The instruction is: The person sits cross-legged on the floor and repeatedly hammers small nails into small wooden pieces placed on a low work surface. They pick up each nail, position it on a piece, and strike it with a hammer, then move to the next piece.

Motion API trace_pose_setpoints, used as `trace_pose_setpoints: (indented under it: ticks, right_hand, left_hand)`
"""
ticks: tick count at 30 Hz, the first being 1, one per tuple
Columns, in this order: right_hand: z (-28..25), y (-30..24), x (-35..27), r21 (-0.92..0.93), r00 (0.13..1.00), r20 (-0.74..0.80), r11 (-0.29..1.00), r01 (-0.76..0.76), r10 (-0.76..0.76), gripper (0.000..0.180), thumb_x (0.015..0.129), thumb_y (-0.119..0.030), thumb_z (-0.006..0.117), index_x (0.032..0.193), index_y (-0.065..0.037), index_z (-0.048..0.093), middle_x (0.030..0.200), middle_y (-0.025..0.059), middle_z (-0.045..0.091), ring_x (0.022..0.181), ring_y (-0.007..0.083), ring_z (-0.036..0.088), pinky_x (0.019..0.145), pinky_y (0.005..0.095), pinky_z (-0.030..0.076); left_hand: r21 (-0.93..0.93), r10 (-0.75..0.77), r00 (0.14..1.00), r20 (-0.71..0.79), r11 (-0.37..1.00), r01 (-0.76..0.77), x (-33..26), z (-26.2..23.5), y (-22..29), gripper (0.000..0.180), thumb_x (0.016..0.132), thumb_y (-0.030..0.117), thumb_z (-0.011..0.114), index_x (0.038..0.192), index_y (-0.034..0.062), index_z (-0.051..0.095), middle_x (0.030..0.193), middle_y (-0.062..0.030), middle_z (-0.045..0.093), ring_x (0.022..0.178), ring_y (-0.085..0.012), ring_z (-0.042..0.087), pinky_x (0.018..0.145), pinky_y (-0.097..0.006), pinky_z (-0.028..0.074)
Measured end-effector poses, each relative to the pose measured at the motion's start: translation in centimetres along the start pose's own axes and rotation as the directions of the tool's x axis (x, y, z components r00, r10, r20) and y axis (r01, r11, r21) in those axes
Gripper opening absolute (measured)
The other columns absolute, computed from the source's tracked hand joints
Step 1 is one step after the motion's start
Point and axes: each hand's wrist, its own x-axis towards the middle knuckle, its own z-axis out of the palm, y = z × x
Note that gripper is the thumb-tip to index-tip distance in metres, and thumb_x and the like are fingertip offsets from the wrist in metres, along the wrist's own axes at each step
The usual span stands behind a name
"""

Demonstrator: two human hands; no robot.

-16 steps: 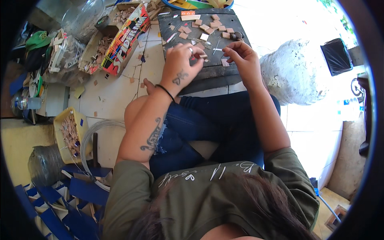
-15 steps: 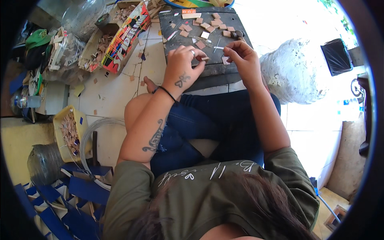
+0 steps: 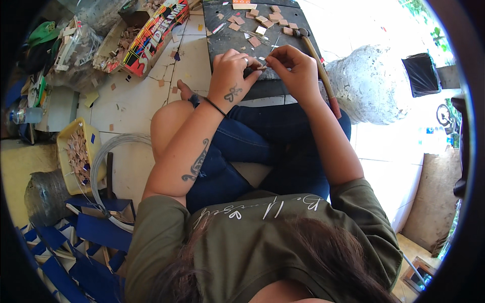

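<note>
At upper centre, my left fingers point(image 3: 252, 78) are gripping a wood piece point(image 3: 261, 67), best steadily; my right fingers point(image 3: 276, 64) are pinching together, contents unclear.

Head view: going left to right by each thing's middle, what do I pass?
Clear plastic bottle, yellow tub, open box with a bright printed side, left hand, right hand, hammer, large white lumpy bundle, black-covered boxy thing.

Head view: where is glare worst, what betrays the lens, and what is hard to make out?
Head view: glare bleaches the floor at right nearly white; head view: a curved black border rings the picture; head view: the small piece in the left hand is too tiny to read.
</note>
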Motion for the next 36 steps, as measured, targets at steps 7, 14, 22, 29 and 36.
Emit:
trace_pose_setpoints:
  ticks: [7, 14, 22, 29, 36]
  right_hand:
    - [0.1, 0.0, 0.1, -0.068, 0.997, 0.000, 0.995, 0.078, -0.078, 0.011, 0.083, -0.006, 0.070, 0.089, 0.002, 0.064, 0.080, 0.0069, 0.069, 0.077, 0.0125, 0.068, 0.071, 0.0249, 0.053]
    - [-0.2, -0.4, 0.2, -0.150, 0.988, 0.042, 0.977, 0.152, -0.147, 0.013, 0.082, -0.006, 0.069, 0.089, 0.003, 0.063, 0.084, 0.0113, 0.069, 0.079, 0.0189, 0.070, 0.072, 0.0283, 0.054]
    - [-0.6, -0.5, 0.4, -0.231, 0.976, 0.058, 0.948, 0.219, -0.212, 0.019, 0.079, -0.012, 0.073, 0.092, 0.000, 0.066, 0.086, 0.0100, 0.069, 0.081, 0.0219, 0.068, 0.073, 0.0324, 0.053]
    - [-6.5, 3.7, -3.2, -0.880, 0.978, -0.188, 0.426, -0.210, 0.095, 0.048, 0.088, -0.032, 0.061, 0.128, -0.007, 0.050, 0.119, 0.0159, 0.057, 0.104, 0.0327, 0.059, 0.091, 0.0408, 0.045]
    - [-7.8, 5.0, -4.7, -0.487, 0.964, -0.114, 0.833, -0.265, 0.240, 0.038, 0.098, -0.017, 0.045, 0.135, -0.007, 0.044, 0.094, 0.0129, 0.060, 0.076, 0.0236, 0.063, 0.067, 0.0346, 0.051]
  left_hand:
    - [-0.011, 0.011, 1.000, 0.004, 1.000, -0.010, 0.0, 0.0, -0.1, 0.010, 0.072, 0.016, 0.074, 0.081, 0.0126, 0.072, 0.079, 0.0011, 0.067, 0.086, -0.0201, 0.058, 0.083, -0.035, 0.038]
    - [-0.009, -0.014, 0.999, 0.031, 1.000, 0.015, 0.1, -0.2, 0.1, 0.012, 0.073, 0.016, 0.075, 0.082, 0.0102, 0.070, 0.082, -0.0019, 0.067, 0.089, -0.0224, 0.059, 0.082, -0.038, 0.041]
    - [-0.246, -0.078, 0.996, -0.037, 0.967, 0.066, 0.6, 0.9, 0.8, 0.007, 0.077, 0.012, 0.070, 0.076, 0.0049, 0.068, 0.076, -0.0063, 0.064, 0.071, -0.0247, 0.060, 0.070, -0.036, 0.045]
    - [-0.286, -0.019, 0.994, -0.110, 0.958, -0.014, 0.7, 1.2, 0.5, 0.008, 0.077, 0.007, 0.070, 0.075, 0.0009, 0.066, 0.073, -0.0104, 0.061, 0.063, -0.0268, 0.059, 0.059, -0.035, 0.046]
    - [-0.330, -0.048, 0.996, -0.069, 0.944, 0.023, 0.5, 1.1, 0.6, 0.007, 0.078, 0.005, 0.069, 0.076, 0.0012, 0.064, 0.074, -0.0106, 0.061, 0.065, -0.0265, 0.060, 0.060, -0.034, 0.048]
